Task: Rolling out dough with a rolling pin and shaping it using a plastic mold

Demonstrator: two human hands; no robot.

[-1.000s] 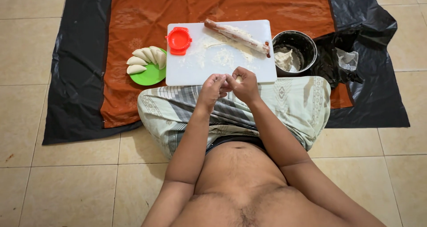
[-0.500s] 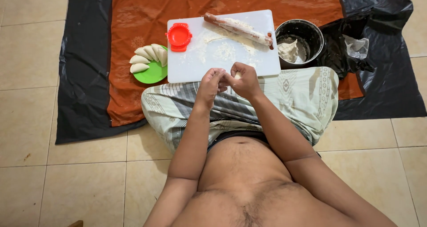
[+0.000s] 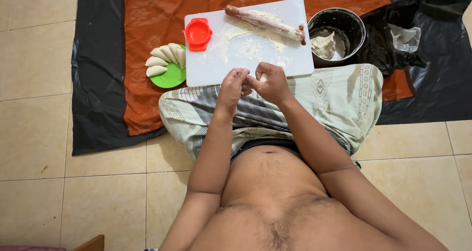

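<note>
Round green plate (image 3: 169, 78) of pale folded dumplings (image 3: 164, 59), red plastic dumpling press (image 3: 198, 33), floured white cutting board (image 3: 246, 49), left hand (image 3: 232, 87) and right hand (image 3: 271, 85) pinching small pale dough piece (image 3: 263, 77) over lap, floured wooden rolling pin (image 3: 265, 22), black pot (image 3: 351, 27) with dough lump (image 3: 323, 45).

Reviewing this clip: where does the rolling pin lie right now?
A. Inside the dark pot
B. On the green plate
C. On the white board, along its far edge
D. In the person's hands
C: the rolling pin lies across the far part of the floured white board, while the left hand and right hand meet near the board's close edge, pinching a small pale piece.
</note>
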